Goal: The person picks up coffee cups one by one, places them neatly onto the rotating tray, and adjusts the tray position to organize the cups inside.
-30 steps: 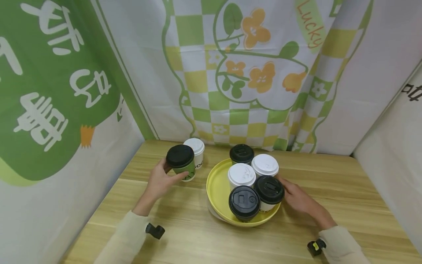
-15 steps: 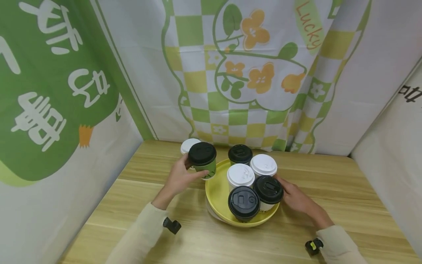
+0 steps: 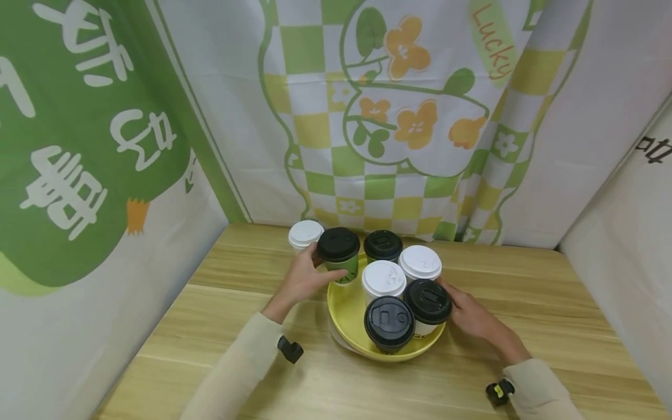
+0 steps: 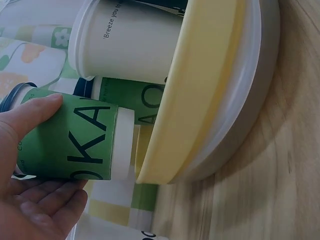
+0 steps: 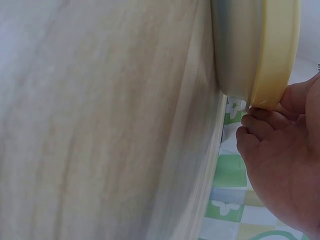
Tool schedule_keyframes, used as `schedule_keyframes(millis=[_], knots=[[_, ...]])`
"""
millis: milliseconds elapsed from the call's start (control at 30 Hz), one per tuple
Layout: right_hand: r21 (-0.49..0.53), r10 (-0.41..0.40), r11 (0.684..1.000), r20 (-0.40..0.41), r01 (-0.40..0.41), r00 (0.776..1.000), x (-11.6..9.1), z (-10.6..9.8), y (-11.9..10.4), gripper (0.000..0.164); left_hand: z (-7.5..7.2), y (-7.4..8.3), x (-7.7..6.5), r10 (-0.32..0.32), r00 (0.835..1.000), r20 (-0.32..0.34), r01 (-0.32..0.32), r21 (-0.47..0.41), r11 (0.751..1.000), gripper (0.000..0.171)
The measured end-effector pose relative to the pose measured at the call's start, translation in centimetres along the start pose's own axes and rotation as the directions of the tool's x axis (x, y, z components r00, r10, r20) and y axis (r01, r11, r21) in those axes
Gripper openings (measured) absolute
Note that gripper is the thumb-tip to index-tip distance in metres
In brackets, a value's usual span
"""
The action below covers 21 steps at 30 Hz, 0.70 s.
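Observation:
My left hand grips a green paper cup with a black lid, thumb on one side and fingers on the other. The cup is upright at the left rim of a round yellow tray. In the left wrist view, the green cup's white bottom is close over the tray's edge. My right hand pinches the tray's right rim, thumb against the yellow edge and fingertips under it. On the tray stand two white-lidded cups and several black-lidded cups.
Another white-lidded cup stands on the wooden table behind my left hand, off the tray. Under the tray is a round pale base. A printed cloth hangs along the table's back edge, with cloth walls at both sides.
The left hand has carried the green cup rightward, from over the table to the tray's left rim. The right hand and tray have stayed in place.

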State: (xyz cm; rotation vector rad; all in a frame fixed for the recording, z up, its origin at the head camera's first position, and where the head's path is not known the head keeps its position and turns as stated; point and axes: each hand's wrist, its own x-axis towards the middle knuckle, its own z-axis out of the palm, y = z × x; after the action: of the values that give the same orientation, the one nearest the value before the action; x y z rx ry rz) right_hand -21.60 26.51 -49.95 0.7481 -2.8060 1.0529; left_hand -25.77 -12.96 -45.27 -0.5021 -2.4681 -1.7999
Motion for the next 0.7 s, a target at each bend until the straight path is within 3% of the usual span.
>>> schedule_keyframes(millis=[433,700], knots=[[0.027,0.016,0.999,0.009,-0.016,1.0,0.1,-0.2,-0.1,0.05,1.2,-0.6,0.3,0.031,0.998,0.049,-0.029,-0.031,0.999,0.087],[0.034,0.024,0.999,0.01,-0.024,1.0,-0.1,-0.2,0.0,0.05,1.7,-1.9,0.2,-0.018,0.998,0.057,0.022,-0.06,0.998,0.084]])
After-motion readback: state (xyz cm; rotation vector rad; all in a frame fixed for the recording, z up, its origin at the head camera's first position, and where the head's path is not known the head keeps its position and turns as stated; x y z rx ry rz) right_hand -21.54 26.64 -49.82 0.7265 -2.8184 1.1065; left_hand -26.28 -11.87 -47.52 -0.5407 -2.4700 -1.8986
